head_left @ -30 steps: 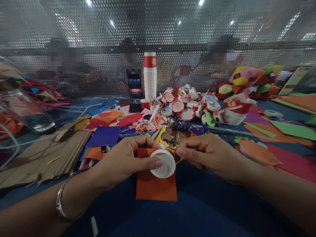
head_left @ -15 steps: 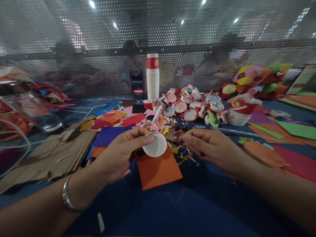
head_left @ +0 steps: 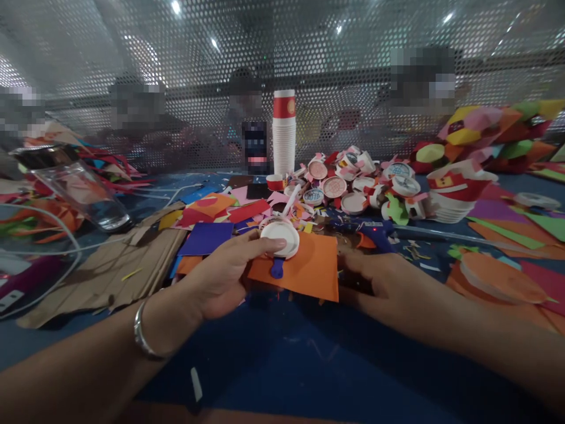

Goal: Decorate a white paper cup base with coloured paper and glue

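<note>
A white round paper-cup base [head_left: 285,238] is pinched under the thumb of my left hand [head_left: 225,268]. The same hand holds an orange paper sheet [head_left: 309,265] beneath it, tilted above the table. From the base's near edge a small dark-blue tab [head_left: 277,268] sticks out over the orange paper. My right hand [head_left: 379,280] is by the sheet's right edge, thumb and fingers apart, slightly blurred. Its fingertips are partly in shadow, and I cannot tell whether they touch the sheet. Beyond it lies a blue glue gun [head_left: 379,232] with a red light.
A tall stack of paper cups [head_left: 283,138] stands at the back, beside a heap of decorated cup bases [head_left: 348,182]. Cut red-and-white cups [head_left: 459,191] are on the right. Cardboard [head_left: 115,268] and a glass bottle [head_left: 90,191] are on the left; a perforated screen [head_left: 189,65] rises behind.
My left hand has turned the base and the orange sheet, so the sheet now points right and the blue tab shows. My right hand's pinch has opened, beside the sheet's edge.
</note>
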Demonstrator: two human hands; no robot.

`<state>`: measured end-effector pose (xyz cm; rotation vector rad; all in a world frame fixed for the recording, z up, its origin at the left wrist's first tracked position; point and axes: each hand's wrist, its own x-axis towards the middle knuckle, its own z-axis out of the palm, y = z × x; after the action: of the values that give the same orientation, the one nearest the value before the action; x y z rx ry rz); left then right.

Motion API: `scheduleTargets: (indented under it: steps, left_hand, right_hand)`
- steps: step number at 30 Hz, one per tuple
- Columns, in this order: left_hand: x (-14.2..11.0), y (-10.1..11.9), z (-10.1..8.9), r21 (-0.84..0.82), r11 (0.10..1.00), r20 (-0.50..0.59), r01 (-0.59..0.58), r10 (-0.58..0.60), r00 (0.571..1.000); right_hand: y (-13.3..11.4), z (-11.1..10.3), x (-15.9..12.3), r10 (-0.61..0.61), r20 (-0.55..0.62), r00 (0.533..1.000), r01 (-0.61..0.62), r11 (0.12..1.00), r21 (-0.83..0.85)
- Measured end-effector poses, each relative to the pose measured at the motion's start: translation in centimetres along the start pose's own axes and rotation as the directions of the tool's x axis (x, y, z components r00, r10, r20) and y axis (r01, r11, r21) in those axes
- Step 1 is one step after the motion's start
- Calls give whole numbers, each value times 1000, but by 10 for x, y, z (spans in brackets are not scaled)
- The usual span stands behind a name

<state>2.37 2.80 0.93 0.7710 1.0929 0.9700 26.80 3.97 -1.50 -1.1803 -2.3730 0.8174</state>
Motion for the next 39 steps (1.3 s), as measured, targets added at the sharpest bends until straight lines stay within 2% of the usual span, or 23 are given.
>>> scheduleTargets:
  steps: [5,9,14,17,19,21,23,28,34,39]
  left_hand:
    - [-3,0,5,-33,999,-60,34,-36,998]
    - [-6,2,9,-69,997,-67,42,-47,997]
    - [-6,-1,10,-72,996,-47,-61,57,997]
    - [-5,-5,11,-90,983,-71,-158,152,986]
    - [-5,-8,12,-115,972,-90,-204,195,977]
    - [-6,-12,14,-132,966,-75,-222,214,974]
    - [-9,-17,16,-143,965,-25,-220,219,975]
    - [-15,-25,18,-113,980,88,-164,175,981]
    - [-17,-27,20,-103,983,66,-152,159,985]
    - [-19,-28,22,-104,987,78,-120,128,989]
  right_hand:
    - [-3,0,-4,-47,-25,999,41,981,-190]
    - [-2,3,-7,-70,-28,997,58,945,-322]
    - [0,6,-14,-228,-117,966,124,815,-566]
    - [-5,4,-21,-370,-220,903,143,739,-658]
    - [-11,3,-25,-486,-257,836,196,701,-686]
    - [-17,5,-28,-602,-225,766,284,631,-721]
    - [-22,9,-30,-662,-157,733,349,563,-749]
    - [-25,21,-25,-689,-94,719,415,533,-738]
    - [-21,23,-21,-681,-82,728,422,540,-729]
    - [-21,24,-19,-691,-115,713,417,551,-723]
